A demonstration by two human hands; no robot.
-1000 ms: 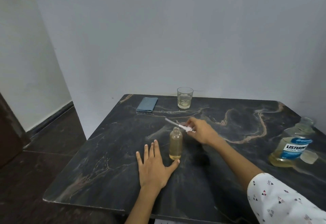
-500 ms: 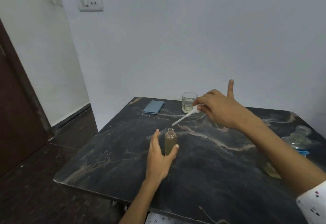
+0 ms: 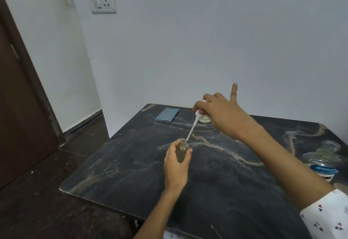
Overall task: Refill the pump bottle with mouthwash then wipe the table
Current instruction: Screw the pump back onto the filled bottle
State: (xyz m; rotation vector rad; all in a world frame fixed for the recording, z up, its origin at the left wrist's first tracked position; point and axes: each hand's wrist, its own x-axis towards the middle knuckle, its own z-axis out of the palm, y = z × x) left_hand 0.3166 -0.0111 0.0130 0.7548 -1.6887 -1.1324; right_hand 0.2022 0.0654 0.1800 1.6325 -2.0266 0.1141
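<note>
Bare surface [image 3: 216, 182] lay open in front of my left grip [image 3: 176, 165] and all along the near edge. At the far edge the folded blue cloth [image 3: 167, 114] sat left of the glass [image 3: 204, 119], which my right grip [image 3: 218, 112] partly hid. My right forearm [image 3: 278, 156] crossed the right half, blocking the way to the mouthwash bottle [image 3: 325, 161] at the right edge.
</note>
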